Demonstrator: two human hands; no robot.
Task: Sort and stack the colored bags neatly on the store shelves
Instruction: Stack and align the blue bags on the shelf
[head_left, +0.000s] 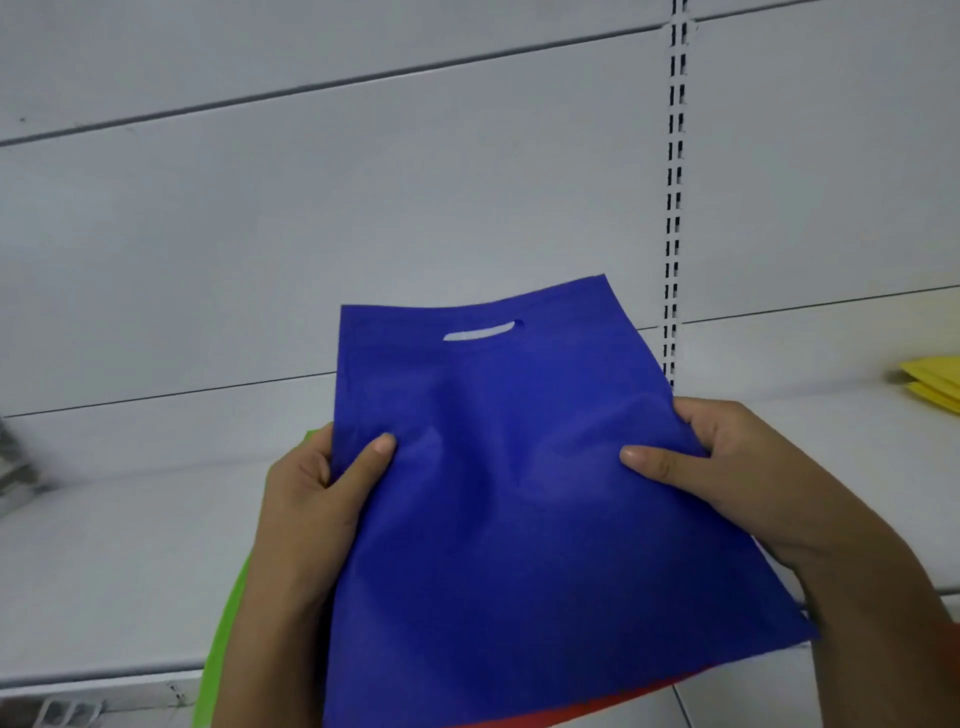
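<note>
White store shelving all round: bare shelf (119, 561) below, panelled back wall (363, 208) behind, slotted upright (674, 208) to the right.

Nearest, at bottom edge: sliver of red bag (571, 714) under the blue one, strip of green bag (223, 639) behind the left wrist. Probably one held bundle, though mostly hidden.

Then blue bag (519, 519), held flat above the shelf, cut-out handle (480, 331) pointing away. Left hand (306, 514) clamped on its left edge, thumb on top, fingers beneath. Right hand (737, 483) pinching the right edge the same way, thumb pressed into the fabric, cloth puckered between the two grips.

Farther off, yellow bags (935, 382) lying on the next bay's shelf, well apart.

Risks from here: lower bags sliding out if either pinch loosens; limp fabric folding on landing, leaving a crooked stack; colours mixed if the whole bundle goes down together.
</note>
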